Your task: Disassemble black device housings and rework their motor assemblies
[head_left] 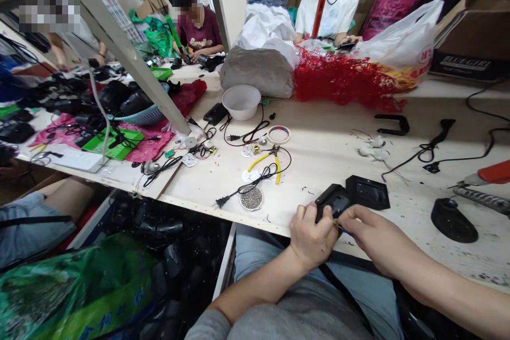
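My left hand [313,234] is closed around a black plastic housing [333,201] at the front edge of the table. My right hand [364,226] pinches at the near side of this housing; a thin blue bit, perhaps a wire, shows below its fingertips, but what it grips is mostly hidden. Just behind lies a second black casing [368,193], its hollow side up. To the right is a black rounded base part [453,220]. Yellow-handled pliers [274,154] lie left of my hands, beside a black cord with a plug [222,201] and a round dish of small metal screws [252,198].
A white bowl [241,102] and a tape roll [279,134] stand farther back. An orange-handled tool [494,172] rests on a coiled metal holder [484,200] at right. A slanted metal post [131,48] rises at left. Co-workers sit across the table and at left.
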{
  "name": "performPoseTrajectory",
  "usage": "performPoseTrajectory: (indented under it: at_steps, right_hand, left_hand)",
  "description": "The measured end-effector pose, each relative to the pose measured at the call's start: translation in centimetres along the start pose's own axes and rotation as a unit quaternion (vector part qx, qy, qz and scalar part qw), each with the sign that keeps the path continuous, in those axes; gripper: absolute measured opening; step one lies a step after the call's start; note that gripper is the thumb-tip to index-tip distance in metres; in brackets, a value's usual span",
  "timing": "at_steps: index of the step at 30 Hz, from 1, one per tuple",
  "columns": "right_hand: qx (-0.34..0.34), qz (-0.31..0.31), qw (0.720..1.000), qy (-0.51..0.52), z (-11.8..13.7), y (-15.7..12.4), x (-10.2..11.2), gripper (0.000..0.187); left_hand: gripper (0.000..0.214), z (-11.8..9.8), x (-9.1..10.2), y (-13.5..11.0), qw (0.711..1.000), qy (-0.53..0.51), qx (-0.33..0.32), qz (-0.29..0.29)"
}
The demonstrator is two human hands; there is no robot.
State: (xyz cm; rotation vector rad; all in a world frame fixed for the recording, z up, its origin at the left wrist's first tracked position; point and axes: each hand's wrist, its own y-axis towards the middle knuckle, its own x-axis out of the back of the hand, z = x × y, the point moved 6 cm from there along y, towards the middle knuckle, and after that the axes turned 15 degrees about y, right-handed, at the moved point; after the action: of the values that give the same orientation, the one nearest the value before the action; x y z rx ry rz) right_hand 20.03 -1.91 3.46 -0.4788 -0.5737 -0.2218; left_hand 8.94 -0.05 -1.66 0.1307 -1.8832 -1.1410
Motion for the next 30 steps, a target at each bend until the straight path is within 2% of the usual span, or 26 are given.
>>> performPoseTrajectory:
  at_steps: [4,6,7,8,10,11,12,13,14,15,16,17,18,19,20,21,22,23,24,25,27,30]
  right_hand:
    - [0.081,0.021,0.99,-0.112,1.2,0.5,0.2,0.016]
    - [0.184,0.06,0.96,-0.201,2.0,0.1,0.3,0.014]
    - [0.259,0.083,0.929,-0.25,2.4,-0.4,0.3,0.017]
    - [0.343,0.106,0.885,-0.297,2.9,-1.2,0.2,0.021]
    - [0.497,0.136,0.769,-0.379,3.3,-3.0,0.2,0.027]
    - [0.552,0.138,0.712,-0.411,3.4,-3.8,0.2,0.028]
    - [0.589,0.135,0.667,-0.435,3.4,-4.3,0.3,0.03]
    - [0.61,0.132,0.638,-0.45,3.4,-4.6,0.3,0.031]
    - [0.615,0.133,0.63,-0.456,3.4,-4.6,0.3,0.032]
    - [0.603,0.137,0.646,-0.447,3.5,-4.5,0.3,0.034]
    - [0.572,0.134,0.689,-0.425,3.7,-4.1,0.5,0.033]
    - [0.511,0.122,0.756,-0.391,3.7,-3.4,0.9,0.031]
    - [0.419,0.105,0.833,-0.344,3.5,-2.5,1.4,0.029]
    - [0.293,0.09,0.908,-0.287,2.8,-1.6,2.1,0.031]
    - [0.145,0.077,0.963,-0.216,1.5,-1.2,2.6,0.038]
    - [-0.007,0.076,0.988,-0.136,0.1,-1.3,2.8,0.046]
    - [-0.14,0.086,0.985,-0.052,-1.2,-1.9,2.6,0.052]
    - [-0.238,0.098,0.966,0.03,-2.0,-2.7,2.1,0.056]
    - [-0.299,0.105,0.943,0.101,-2.2,-3.3,1.6,0.057]
    - [-0.327,0.106,0.926,0.154,-2.2,-3.7,1.2,0.056]
    - [-0.316,0.1,0.925,0.188,-1.7,-3.5,0.9,0.05]
    - [-0.278,0.108,0.951,0.078,-1.1,-2.7,1.1,0.045]
  left_hand:
    - [0.022,-0.6,-0.6,-0.1,0.999,-0.022,0.038,0.026]
    - [0.023,-0.9,-0.7,-0.3,0.998,-0.02,0.039,0.033]
    - [0.025,-1.1,-0.7,-0.3,0.999,-0.02,0.036,0.031]
    - [0.027,-1.2,-0.6,-0.3,0.999,-0.018,0.033,0.025]
    - [0.028,-1.5,-0.4,-0.4,1.0,-0.01,0.023,0.002]
    - [0.028,-1.5,-0.2,-0.4,1.0,-0.005,0.017,-0.009]
    - [0.028,-1.6,-0.2,-0.4,1.0,0.001,0.009,-0.016]
    - [0.029,-1.6,-0.2,-0.5,1.0,0.005,0.002,-0.019]
    - [0.029,-1.6,-0.3,-0.6,1.0,0.006,-0.005,-0.017]
    - [0.029,-1.5,-0.4,-0.6,1.0,0.004,-0.012,-0.012]
    - [0.03,-1.4,-0.6,-0.7,1.0,0.001,-0.014,-0.005]
    - [0.03,-1.3,-0.7,-0.7,1.0,-0.002,-0.013,0.004]
    - [0.031,-1.2,-0.9,-0.8,1.0,-0.003,-0.01,0.012]
    - [0.032,-1.0,-1.0,-0.8,1.0,-0.004,-0.006,0.019]
    - [0.033,-0.9,-1.1,-0.8,1.0,-0.004,-0.005,0.024]
    - [0.034,-0.9,-1.1,-0.8,1.0,-0.004,-0.008,0.026]
    - [0.035,-0.9,-1.1,-0.8,1.0,-0.005,-0.013,0.025]
    - [0.036,-1.0,-1.1,-0.8,1.0,-0.008,-0.019,0.023]
    - [0.037,-1.0,-1.1,-0.9,0.999,-0.009,-0.024,0.025]
    - [0.037,-1.0,-1.2,-0.9,0.999,-0.01,-0.026,0.027]
    - [0.037,-1.0,-1.3,-1.0,0.999,-0.01,-0.024,0.033]
    - [0.037,-1.1,-1.4,-1.0,0.999,-0.006,-0.028,0.033]
